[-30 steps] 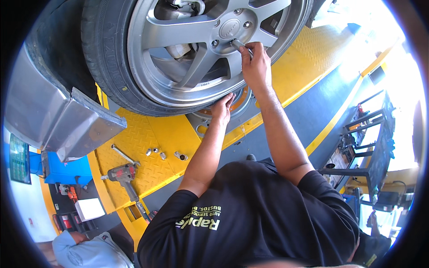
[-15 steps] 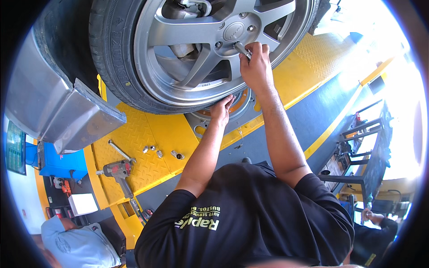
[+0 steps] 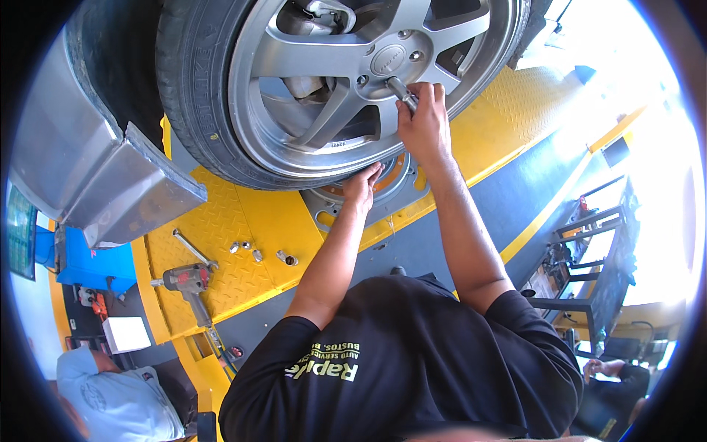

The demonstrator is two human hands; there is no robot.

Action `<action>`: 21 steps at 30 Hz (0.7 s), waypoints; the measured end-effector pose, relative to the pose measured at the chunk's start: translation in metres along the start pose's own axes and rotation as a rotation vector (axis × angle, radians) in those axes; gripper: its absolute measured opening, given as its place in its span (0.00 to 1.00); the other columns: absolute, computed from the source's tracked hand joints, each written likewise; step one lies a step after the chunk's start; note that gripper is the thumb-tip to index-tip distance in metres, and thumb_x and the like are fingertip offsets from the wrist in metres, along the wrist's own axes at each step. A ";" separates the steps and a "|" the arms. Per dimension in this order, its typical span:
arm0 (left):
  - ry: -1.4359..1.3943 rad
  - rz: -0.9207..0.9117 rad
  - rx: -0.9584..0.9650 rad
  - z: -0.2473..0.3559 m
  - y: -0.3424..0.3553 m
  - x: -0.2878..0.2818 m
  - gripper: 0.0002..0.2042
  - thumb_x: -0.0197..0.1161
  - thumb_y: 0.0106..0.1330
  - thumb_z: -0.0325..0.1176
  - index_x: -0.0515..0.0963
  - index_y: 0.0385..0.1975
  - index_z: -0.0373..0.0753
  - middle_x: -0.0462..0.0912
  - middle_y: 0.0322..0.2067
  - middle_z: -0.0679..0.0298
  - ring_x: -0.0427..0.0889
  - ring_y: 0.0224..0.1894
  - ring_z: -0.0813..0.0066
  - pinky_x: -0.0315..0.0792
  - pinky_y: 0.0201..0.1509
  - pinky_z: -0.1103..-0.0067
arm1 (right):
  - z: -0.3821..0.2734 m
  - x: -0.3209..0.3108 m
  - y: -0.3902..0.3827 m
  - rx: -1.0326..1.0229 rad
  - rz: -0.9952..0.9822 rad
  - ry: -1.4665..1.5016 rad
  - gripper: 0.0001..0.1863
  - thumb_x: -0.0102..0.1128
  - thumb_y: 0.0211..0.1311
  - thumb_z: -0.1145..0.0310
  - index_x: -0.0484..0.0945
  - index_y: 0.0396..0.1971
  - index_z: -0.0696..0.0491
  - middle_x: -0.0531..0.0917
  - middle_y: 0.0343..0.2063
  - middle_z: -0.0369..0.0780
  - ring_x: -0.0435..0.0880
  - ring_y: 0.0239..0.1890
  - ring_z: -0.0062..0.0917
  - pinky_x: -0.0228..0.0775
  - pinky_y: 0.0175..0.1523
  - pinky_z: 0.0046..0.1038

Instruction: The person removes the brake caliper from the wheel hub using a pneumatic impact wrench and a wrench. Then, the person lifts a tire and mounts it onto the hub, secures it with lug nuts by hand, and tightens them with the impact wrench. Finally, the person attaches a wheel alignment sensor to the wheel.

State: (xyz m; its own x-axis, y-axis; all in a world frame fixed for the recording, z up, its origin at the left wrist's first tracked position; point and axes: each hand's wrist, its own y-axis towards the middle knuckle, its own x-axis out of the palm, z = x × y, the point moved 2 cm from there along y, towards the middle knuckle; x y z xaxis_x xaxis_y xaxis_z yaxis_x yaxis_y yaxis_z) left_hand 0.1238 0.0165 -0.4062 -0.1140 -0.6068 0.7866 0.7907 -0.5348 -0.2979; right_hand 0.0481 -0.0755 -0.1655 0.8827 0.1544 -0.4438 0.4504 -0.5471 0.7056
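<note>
At top centre, holding metal socket (image 3: 402,93) clamped in right hand (image 3: 426,125) against apparently seated wheel (image 3: 313,57), with left hand (image 3: 359,190) unclenched under tyre (image 3: 193,96) and loose nuts (image 3: 257,255) lower left apparently unfitted.

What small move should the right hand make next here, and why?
Probably a slight twist of the silver socket by the right hand: its tip meets the spoked wheel just below the center cap, while the left hand at the lower edge of the tire may steady the wheel.

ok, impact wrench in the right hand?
No, the impact wrench lies on the yellow platform, while the right hand grips a silver cylindrical tool at the wheel.
</note>
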 end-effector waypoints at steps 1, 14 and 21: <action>0.000 0.002 -0.001 0.000 0.000 -0.001 0.19 0.67 0.61 0.10 0.75 0.52 0.29 0.82 0.52 0.52 0.87 0.50 0.58 0.88 0.58 0.66 | 0.003 0.001 0.000 0.060 -0.054 -0.019 0.15 0.63 0.73 0.60 0.80 0.44 0.59 0.85 0.32 0.50 0.88 0.36 0.45 0.80 0.44 0.41; -0.018 -0.029 0.033 0.002 -0.002 0.002 0.24 0.67 0.60 0.09 0.70 0.56 0.25 0.78 0.55 0.48 0.86 0.51 0.56 0.87 0.61 0.64 | -0.015 -0.013 0.011 -0.228 -0.043 -0.233 0.20 0.56 0.77 0.55 0.80 0.46 0.60 0.87 0.30 0.45 0.88 0.24 0.34 0.79 0.34 0.36; -0.026 -0.021 0.017 0.001 -0.002 0.001 0.25 0.67 0.60 0.09 0.70 0.57 0.27 0.79 0.54 0.50 0.86 0.52 0.58 0.87 0.60 0.66 | 0.002 -0.010 0.008 -0.016 -0.158 -0.104 0.20 0.60 0.75 0.58 0.76 0.52 0.60 0.86 0.35 0.48 0.88 0.30 0.40 0.80 0.37 0.39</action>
State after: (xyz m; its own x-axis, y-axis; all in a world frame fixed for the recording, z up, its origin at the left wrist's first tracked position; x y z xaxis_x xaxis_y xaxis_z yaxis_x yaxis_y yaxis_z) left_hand 0.1230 0.0175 -0.4042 -0.1149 -0.5802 0.8063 0.7984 -0.5369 -0.2726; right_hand 0.0428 -0.0826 -0.1568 0.7826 0.1513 -0.6039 0.5854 -0.5091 0.6310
